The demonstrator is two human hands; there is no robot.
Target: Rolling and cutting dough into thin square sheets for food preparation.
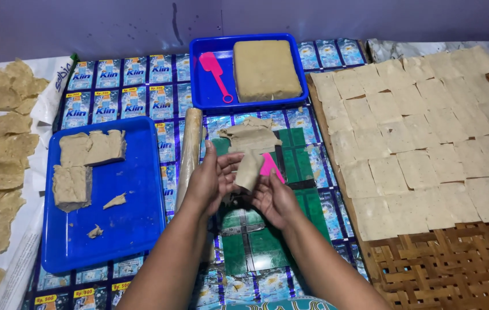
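Two hands meet over the middle of the mat [141, 86], a shiny sheet of blue packets with green ones in the middle. The left hand [213, 181] and the right hand [273, 198] both hold one strip of dough [249, 169]. The strip is long and thin, and it stands almost straight up and down — its top end points to the far edge of the mat, its bottom end points back at the person. The left fingers curl around its left side, and the right fingers pinch its lower end, so both hands are closed on it. A pink scraper [269, 165] peeks out just behind the strip, by the right hand. More flat dough scraps [250, 136] lie on the mat just past the hands. A rolling pin [189, 150] lies beside the left hand, pointing away. On the left side sits a blue tray [124, 224] with dough chunks [86, 150] in its far corner. At the far edge another blue tray [213, 97] holds a big dough block [265, 69] and a pink spatula [215, 74]. On the right, a woven mat [445, 264] carries rows of flat dough squares [416, 132].
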